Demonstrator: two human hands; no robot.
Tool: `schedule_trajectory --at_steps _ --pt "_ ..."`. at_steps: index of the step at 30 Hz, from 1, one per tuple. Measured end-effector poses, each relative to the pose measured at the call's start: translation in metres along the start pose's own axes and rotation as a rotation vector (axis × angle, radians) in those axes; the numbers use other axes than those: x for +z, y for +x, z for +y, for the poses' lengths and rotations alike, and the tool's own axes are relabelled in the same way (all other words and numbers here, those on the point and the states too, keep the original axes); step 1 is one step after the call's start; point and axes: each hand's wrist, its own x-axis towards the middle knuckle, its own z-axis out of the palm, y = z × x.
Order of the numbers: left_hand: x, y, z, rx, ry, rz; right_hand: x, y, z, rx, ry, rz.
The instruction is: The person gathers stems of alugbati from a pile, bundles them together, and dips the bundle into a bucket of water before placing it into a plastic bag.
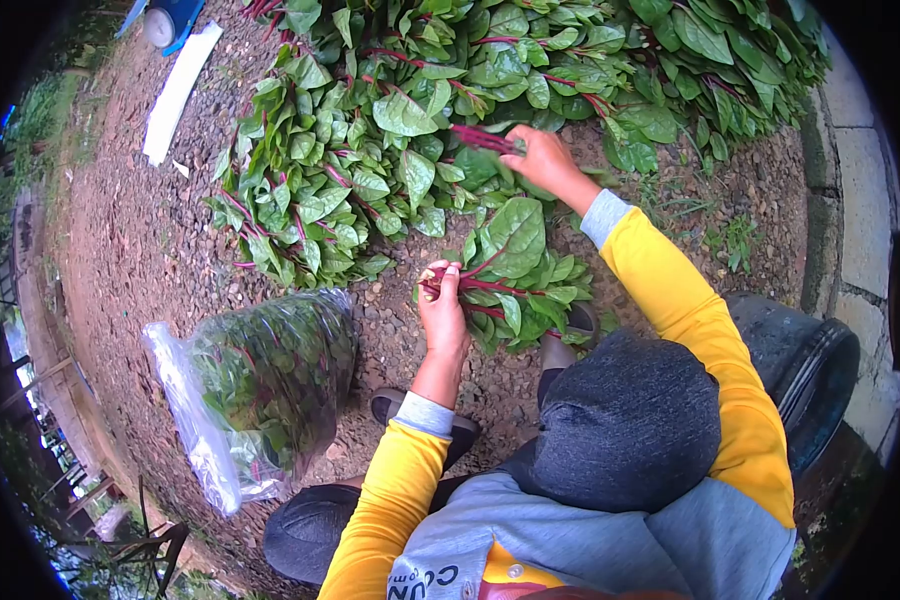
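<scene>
My left hand (pixel 444 312) is closed round the red stems of a bunch of Malabar spinach (pixel 515 240), whose broad green leaves fan out to the right above my feet. Farther forward, my right hand (pixel 545 163) grips a few dark red Malabar spinach stems (pixel 482 138) at the edge of the big pile; their leaves are blurred. That pile of Malabar spinach (pixel 370 185) spreads over the ground ahead. A clear plastic bag (pixel 270 385) packed with the same greens lies left of my left hand.
Stony bare soil (pixel 100 240) lies all round. At upper left are a white strip (pixel 182 95) and a blue object with a round white part (pixel 160 27). A dark plastic drum (pixel 795 365) lies at my right, beside concrete blocks (pixel 863 215). My knees (pixel 625 430) are close below the hands.
</scene>
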Motion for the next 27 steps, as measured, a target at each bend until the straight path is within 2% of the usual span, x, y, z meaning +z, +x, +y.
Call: schedule_trajectory --at_steps 2,3,7,10,11,14,18,20,24,27 --pt "-0.002 0.003 -0.002 -0.009 0.000 -0.009 0.007 -0.001 0.006 0.079 0.083 -0.107" --pt "-0.003 0.004 -0.003 0.000 0.010 -0.008 0.010 0.000 0.012 0.056 0.092 -0.121" --pt "-0.005 0.004 -0.004 0.003 0.022 -0.011 -0.004 -0.002 0.014 0.076 0.146 -0.035" --pt "-0.003 0.003 -0.002 -0.004 -0.002 -0.020 -0.024 -0.003 0.009 0.018 0.145 0.067" --pt "-0.002 0.002 -0.001 -0.006 -0.012 -0.022 -0.030 -0.006 0.004 -0.014 0.161 0.139" --pt "0.003 0.001 0.003 0.007 0.021 -0.044 -0.051 -0.022 -0.020 -0.295 0.129 0.343" --pt "0.004 0.005 -0.002 0.053 0.053 -0.020 -0.039 -0.064 -0.045 -0.423 0.197 0.116" --pt "0.005 0.008 -0.007 0.062 0.007 0.008 -0.006 -0.083 -0.036 -0.495 0.199 0.013" --pt "0.002 0.013 -0.014 0.079 -0.032 0.071 0.034 -0.119 -0.022 -0.292 0.297 -0.136" --pt "-0.005 0.015 -0.019 0.089 -0.034 0.065 0.047 -0.130 -0.020 -0.345 0.260 -0.114"
